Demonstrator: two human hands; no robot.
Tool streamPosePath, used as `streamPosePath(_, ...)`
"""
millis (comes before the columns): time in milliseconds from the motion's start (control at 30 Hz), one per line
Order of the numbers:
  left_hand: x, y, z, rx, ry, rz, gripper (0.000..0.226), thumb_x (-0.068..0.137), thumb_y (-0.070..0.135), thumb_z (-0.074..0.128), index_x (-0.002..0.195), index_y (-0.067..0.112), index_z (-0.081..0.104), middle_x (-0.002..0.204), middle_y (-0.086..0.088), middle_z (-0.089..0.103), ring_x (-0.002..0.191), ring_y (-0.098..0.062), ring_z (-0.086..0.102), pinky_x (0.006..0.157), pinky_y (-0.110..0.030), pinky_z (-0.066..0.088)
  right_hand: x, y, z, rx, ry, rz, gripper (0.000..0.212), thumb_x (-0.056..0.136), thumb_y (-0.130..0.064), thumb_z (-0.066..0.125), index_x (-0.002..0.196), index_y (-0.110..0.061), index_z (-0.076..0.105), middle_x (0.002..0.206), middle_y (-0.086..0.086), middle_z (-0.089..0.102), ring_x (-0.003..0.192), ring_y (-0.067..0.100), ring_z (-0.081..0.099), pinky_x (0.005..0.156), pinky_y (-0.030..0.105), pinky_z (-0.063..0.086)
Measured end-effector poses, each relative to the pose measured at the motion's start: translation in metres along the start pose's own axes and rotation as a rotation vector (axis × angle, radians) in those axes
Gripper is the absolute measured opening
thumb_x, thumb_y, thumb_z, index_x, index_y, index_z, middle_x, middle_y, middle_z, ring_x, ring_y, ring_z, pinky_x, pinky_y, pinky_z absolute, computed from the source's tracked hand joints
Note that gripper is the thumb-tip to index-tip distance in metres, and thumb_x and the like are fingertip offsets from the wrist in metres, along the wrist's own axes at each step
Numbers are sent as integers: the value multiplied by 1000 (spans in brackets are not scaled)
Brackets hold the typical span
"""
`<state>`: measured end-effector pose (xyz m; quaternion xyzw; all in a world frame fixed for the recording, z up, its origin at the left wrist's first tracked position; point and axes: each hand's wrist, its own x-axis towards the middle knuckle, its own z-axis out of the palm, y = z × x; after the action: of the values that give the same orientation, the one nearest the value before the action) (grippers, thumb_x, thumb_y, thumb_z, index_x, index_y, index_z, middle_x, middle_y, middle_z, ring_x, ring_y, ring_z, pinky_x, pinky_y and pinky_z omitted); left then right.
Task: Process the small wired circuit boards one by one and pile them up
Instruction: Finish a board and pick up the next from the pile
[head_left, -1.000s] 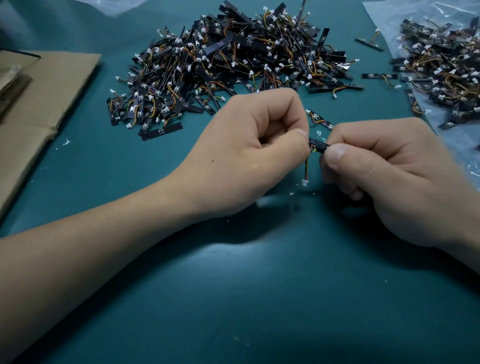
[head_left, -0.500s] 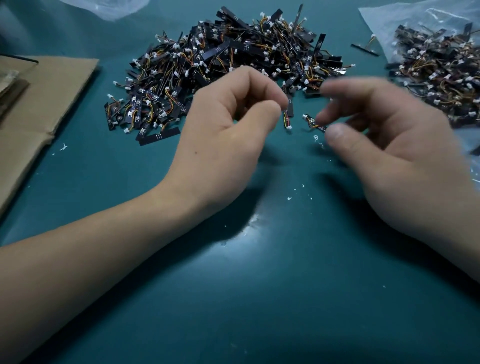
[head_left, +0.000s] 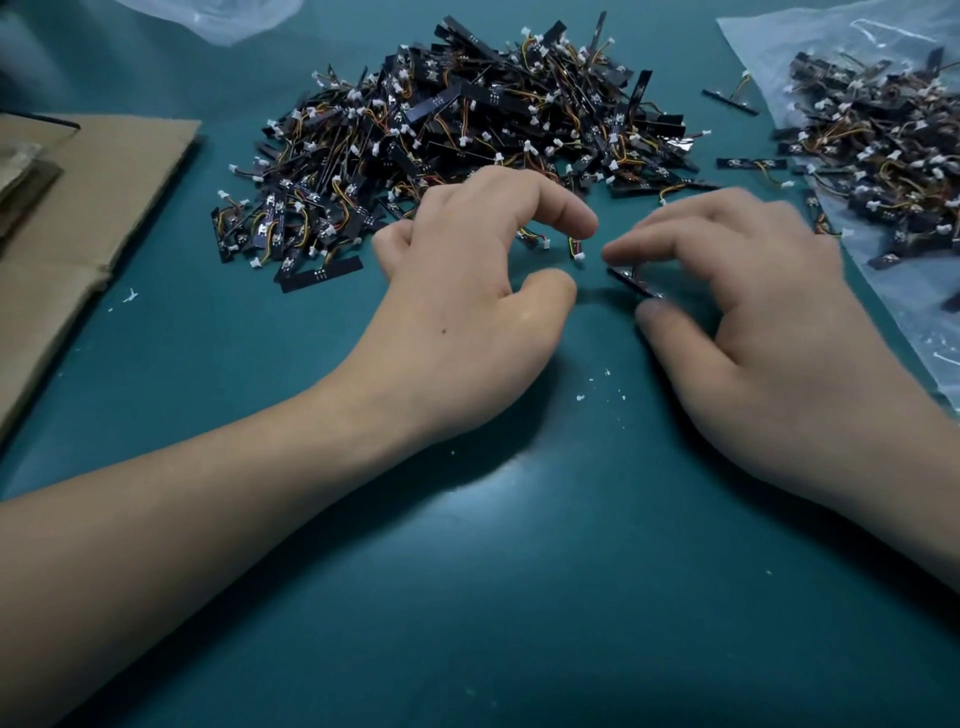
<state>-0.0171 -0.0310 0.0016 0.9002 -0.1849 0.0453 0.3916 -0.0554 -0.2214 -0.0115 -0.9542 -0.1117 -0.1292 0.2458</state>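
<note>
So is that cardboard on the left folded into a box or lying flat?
Lying flat. The cardboard is spread out on the green mat, with crease lines showing and no walls standing up.

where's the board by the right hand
Head view, right of centre: the board sits between the right hand's thumb and forefinger, over the green mat, near the big pile.

On the teal table (head_left: 467, 597), the left grip (head_left: 467, 312) hovers at the near edge of the big pile (head_left: 457, 140) of wired circuit boards, fingers loosely curved and holding nothing. Near the pile's front right edge, the right grip (head_left: 753, 322) pinches one black board (head_left: 635, 282) between thumb and forefinger; the board is blurred. A smaller heap (head_left: 883, 156) on clear plastic lies right of the pile, and cardboard (head_left: 104, 208) lies left of it.
</note>
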Motion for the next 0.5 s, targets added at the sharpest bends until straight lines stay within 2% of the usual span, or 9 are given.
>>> streamPosePath(100,-1,0,0,-2,-11,2,38,74,25,48,106,40,62,122,28,58,126,2,42,100,-9,10,0,1,0,47,-9,-20,27,92,-8,65,100,-34,67,100,-9,62,99,22,56,93,51,44)
streamPosePath(133,-1,0,1,0,-12,2,37,75,25,48,106,39,62,123,28,58,126,2,42,100,-8,10,0,1,0,58,-16,-34,27,91,-5,66,97,-32,67,95,-11,62,93,19,56,91,47,47)
streamPosePath(233,-1,1,0,-1,-17,0,35,76,26,49,105,40,63,122,27,59,125,2,43,101,-9,11,0,0,-2,90,-15,-43,28,89,-1,66,95,-28,65,86,-21,59,82,1,55,77,12,41)
streamPosePath(267,-2,2,0,-12,-16,1,33,77,26,50,104,39,63,119,26,59,122,1,44,105,-12,13,0,0,-1,100,-14,-33,27,90,-2,66,96,-28,64,84,-24,58,81,-3,55,75,8,39)
streamPosePath(333,-2,3,-2,-55,0,14,29,79,22,52,100,38,64,109,23,62,109,-3,52,112,-33,29,0,0,0,107,-22,-17,26,93,-3,63,98,-29,59,84,-25,57,84,-7,54,74,5,38)
streamPosePath(400,-3,6,-3,-89,14,23,22,83,21,54,96,33,66,94,20,63,91,-8,57,105,-50,41,-1,1,1,118,-8,-5,26,96,-5,61,99,-30,56,86,-23,56,82,-10,52,74,4,37)
streamPosePath(500,-4,8,-2,-122,3,33,18,93,32,53,94,26,70,78,21,62,78,-8,60,103,-56,42,-1,1,-2,193,92,-30,23,98,-8,56,102,-30,53,91,-22,57,82,-9,52,74,3,36)
